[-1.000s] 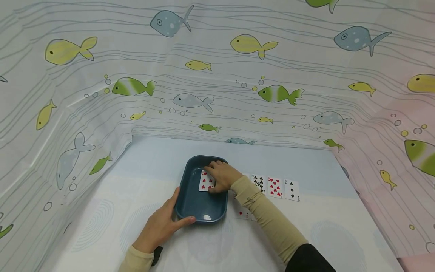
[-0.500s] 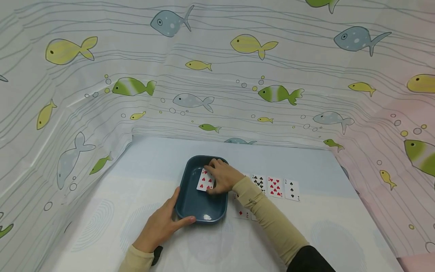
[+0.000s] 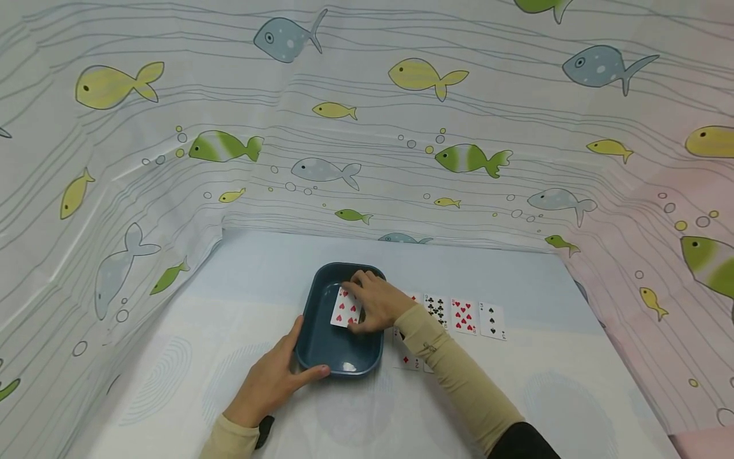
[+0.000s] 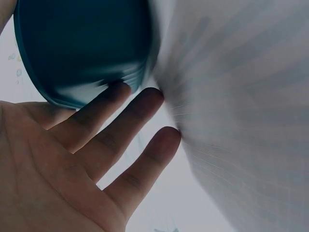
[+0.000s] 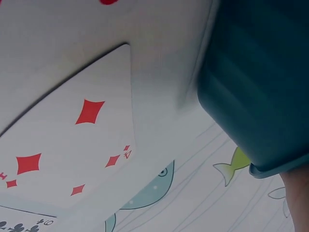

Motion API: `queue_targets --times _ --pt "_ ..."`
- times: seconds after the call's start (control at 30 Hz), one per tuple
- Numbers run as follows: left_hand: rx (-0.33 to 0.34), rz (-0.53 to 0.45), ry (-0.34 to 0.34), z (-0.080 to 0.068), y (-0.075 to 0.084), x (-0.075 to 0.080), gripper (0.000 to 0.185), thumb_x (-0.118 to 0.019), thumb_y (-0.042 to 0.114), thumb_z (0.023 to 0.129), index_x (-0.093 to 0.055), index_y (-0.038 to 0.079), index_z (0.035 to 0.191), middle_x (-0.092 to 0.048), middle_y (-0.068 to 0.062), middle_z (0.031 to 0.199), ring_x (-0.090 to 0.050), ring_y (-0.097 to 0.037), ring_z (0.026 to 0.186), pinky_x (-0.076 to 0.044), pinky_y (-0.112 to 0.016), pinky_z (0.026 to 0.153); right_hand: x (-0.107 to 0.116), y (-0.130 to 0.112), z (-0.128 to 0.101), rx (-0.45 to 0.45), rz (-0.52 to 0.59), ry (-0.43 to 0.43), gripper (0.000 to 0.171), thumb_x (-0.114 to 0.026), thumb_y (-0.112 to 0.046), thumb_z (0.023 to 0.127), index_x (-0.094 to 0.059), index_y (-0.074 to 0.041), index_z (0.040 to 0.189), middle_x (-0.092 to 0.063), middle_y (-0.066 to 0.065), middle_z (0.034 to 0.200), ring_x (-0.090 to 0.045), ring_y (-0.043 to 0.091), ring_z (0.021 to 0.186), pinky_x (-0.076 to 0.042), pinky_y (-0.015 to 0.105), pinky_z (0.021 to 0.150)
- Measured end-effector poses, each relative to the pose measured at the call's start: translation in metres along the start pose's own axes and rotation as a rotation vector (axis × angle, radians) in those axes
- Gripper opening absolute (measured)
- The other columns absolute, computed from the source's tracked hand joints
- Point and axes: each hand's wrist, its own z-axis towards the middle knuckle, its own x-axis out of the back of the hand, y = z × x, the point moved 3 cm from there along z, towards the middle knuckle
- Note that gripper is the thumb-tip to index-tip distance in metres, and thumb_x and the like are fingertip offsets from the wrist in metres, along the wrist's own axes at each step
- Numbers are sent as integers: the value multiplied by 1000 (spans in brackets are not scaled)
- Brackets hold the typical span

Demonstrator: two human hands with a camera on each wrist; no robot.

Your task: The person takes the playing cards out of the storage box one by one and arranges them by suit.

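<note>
A dark blue rectangular tray [image 3: 344, 355] with rounded corners rests on the table. My left hand [image 3: 269, 387] spreads round its near left corner, thumb along the near side. In the left wrist view several fingers [image 4: 128, 130] reach out fairly straight, some tips against the outside of the tray [image 4: 87, 43]. My right hand [image 3: 375, 301] dips into the tray and pinches a hearts playing card [image 3: 345, 309] between thumb and fingers. Part of that card's right side is hidden by the hand. In the right wrist view only a sliver of the right hand [image 5: 298, 198] shows beyond the tray's rim.
Right of the tray, playing cards lie face up in rows: a clubs card [image 3: 434, 305], a hearts card [image 3: 464, 316], a spades card [image 3: 492, 320] and, nearer, a diamonds card [image 3: 408, 361]. The right forearm covers several. A fish-patterned curtain [image 3: 373, 140] encloses the table.
The pinched hearts card has turned a little and shifted slightly left and toward the near side, along with my right hand. My left hand and the tray have stayed put.
</note>
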Motion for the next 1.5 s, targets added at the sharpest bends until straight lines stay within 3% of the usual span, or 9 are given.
queue_targets --times 0.67,1.0,1.5 --pt "-12 2 9 1 0 -1 117 -69 75 79 -16 14 164 -32 -14 162 -38 -36 144 -39 -59 109 11 -6 -21 38 40 57 90 -68 -65 79 -46 -16 152 -46 5 137 -47 17 113 -48 31 95" --pt "-8 2 12 0 0 -1 119 -68 77 77 -16 15 164 -32 -13 163 -38 -35 145 -39 -58 109 26 -12 -41 98 58 136 88 -68 -60 81 -45 -14 152 -46 5 136 -49 17 115 -48 31 98" --pt "3 18 18 0 0 -2 118 -70 74 78 -17 15 164 -32 -15 162 -37 -37 145 -39 -59 109 36 -5 -75 21 70 184 88 -71 -58 78 -45 -18 153 -48 2 137 -49 16 121 -49 34 101"
